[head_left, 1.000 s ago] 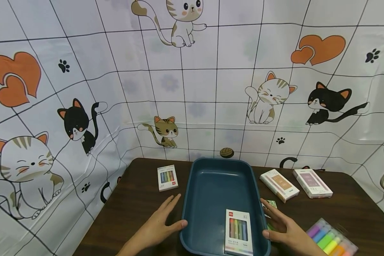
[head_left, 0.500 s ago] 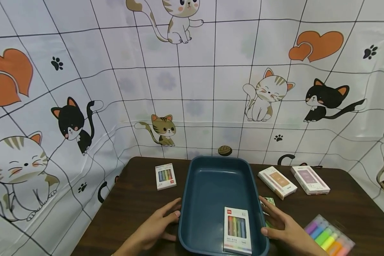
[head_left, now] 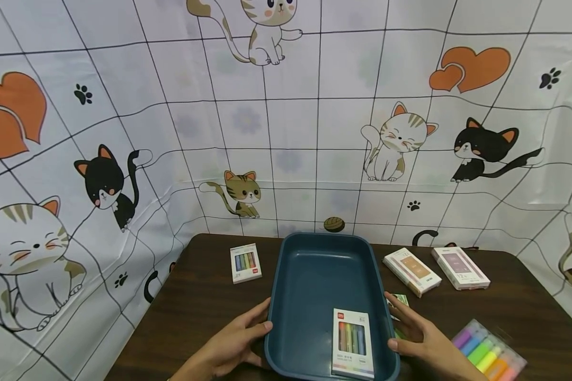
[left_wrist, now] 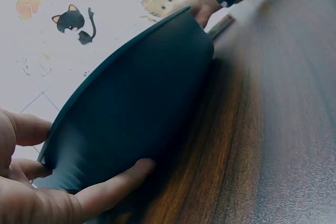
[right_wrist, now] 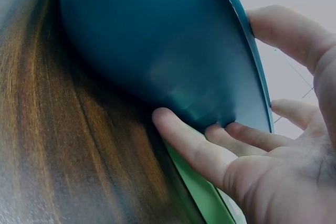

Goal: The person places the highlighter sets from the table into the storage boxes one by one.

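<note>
A deep blue-green rectangular plastic tray (head_left: 321, 280) sits on the table in the head view. In it, near the front right, lies a white box (head_left: 352, 344) with a window showing coloured sticks. My left hand (head_left: 233, 341) touches the tray's left side; the left wrist view shows spread fingers (left_wrist: 113, 190) against the outer wall. At the right side, my right hand (head_left: 426, 344) has its thumb at the rim, and extended fingers (right_wrist: 194, 150) touch the wall in the right wrist view. Partly hidden by that hand is a green-and-white item (head_left: 401, 300).
A small white box with a coloured window (head_left: 245, 263) lies left of the tray. Two white boxes, one with a tan panel (head_left: 412, 271) and one with a mauve panel (head_left: 460, 268), lie back right. A clear pack of coloured markers (head_left: 488, 352) lies front right on the dark wood table (head_left: 195, 293).
My left hand has come in from beside the tray and turned, so its fingers now meet the tray's left side. The right hand stays at the right side. The view has shifted slightly.
</note>
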Motion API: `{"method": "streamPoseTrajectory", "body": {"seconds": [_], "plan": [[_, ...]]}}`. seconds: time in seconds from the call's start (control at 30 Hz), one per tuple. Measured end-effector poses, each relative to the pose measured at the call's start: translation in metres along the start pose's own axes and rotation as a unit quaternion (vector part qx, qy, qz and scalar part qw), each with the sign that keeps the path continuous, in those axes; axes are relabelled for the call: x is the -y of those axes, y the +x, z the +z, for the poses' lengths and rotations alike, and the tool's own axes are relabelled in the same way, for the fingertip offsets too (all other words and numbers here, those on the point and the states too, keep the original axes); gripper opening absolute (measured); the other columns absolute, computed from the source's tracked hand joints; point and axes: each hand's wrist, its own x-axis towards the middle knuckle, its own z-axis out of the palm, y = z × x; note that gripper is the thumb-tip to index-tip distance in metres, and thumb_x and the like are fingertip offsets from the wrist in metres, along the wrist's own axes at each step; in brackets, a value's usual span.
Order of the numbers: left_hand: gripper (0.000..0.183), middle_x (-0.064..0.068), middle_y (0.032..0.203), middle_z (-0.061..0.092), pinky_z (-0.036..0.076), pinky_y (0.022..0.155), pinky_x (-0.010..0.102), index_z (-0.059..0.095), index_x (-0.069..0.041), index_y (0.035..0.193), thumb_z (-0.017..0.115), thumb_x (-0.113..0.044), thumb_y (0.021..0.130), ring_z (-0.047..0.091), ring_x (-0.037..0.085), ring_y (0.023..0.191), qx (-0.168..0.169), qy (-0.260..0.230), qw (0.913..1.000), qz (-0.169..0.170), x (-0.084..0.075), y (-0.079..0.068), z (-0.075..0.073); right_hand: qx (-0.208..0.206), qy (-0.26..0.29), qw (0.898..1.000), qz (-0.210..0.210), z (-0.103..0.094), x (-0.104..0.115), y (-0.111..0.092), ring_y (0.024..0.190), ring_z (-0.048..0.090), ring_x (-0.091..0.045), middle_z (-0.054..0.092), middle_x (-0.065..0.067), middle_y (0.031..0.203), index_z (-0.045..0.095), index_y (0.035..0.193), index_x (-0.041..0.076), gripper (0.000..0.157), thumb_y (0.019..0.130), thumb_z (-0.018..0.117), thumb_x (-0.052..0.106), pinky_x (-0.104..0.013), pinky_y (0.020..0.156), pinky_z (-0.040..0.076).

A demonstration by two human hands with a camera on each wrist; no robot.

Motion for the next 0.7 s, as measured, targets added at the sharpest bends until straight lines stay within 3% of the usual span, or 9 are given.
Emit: {"method": "streamPoseTrajectory", "body": {"seconds": [0.17, 0.33, 0.6, 0.7], "plan": [[0.070, 0.030, 0.163, 0.008, 0.051, 0.084, 0.066, 0.004, -0.015, 0.165, 0.048, -0.020, 0.111, 0.045, 0.046, 0.130, 0.003, 0.003, 1.0000, -0.001, 0.0027, 0.0005, -0.0008, -0.001, 0.012, 1.000, -0.008, 0.0000, -0.0018, -0.0008, 0.147, 0.011, -0.047, 0.001, -0.023, 0.167, 0.008, 0.165, 0.014, 0.081, 0.102, 0.058, 0.002, -0.028, 0.103, 0.042], [0.069, 0.029, 0.164, 0.006, 0.051, 0.085, 0.065, 0.006, -0.017, 0.166, 0.047, -0.021, 0.111, 0.039, 0.044, 0.136, 0.001, 0.005, 1.0000, 0.001, 0.0037, 0.0015, -0.0008, 0.009, 0.019, 1.000, -0.018, -0.0014, -0.0031, -0.0006, 0.147, 0.017, -0.040, 0.000, -0.025, 0.166, 0.008, 0.165, 0.014, 0.081, 0.102, 0.058, 0.002, -0.032, 0.103, 0.044], [0.069, 0.027, 0.165, 0.008, 0.050, 0.085, 0.067, 0.008, -0.017, 0.166, 0.048, -0.021, 0.110, 0.031, 0.044, 0.141, -0.002, 0.000, 1.0000, 0.000, 0.0043, 0.0010, -0.0015, 0.009, -0.001, 1.000, -0.008, -0.0024, -0.0026, -0.0003, 0.146, 0.010, -0.053, 0.003, -0.026, 0.166, 0.009, 0.165, 0.014, 0.082, 0.102, 0.059, 0.003, -0.028, 0.103, 0.041], [0.069, 0.028, 0.165, 0.009, 0.050, 0.086, 0.067, 0.008, -0.018, 0.166, 0.049, -0.022, 0.110, 0.027, 0.045, 0.143, -0.001, -0.001, 1.0000, 0.002, 0.0043, 0.0010, -0.0021, 0.007, -0.013, 1.000, 0.007, -0.0032, 0.0016, -0.0002, 0.146, 0.013, -0.053, 0.005, -0.026, 0.166, 0.009, 0.165, 0.015, 0.081, 0.102, 0.059, 0.005, -0.039, 0.108, 0.040]]}}
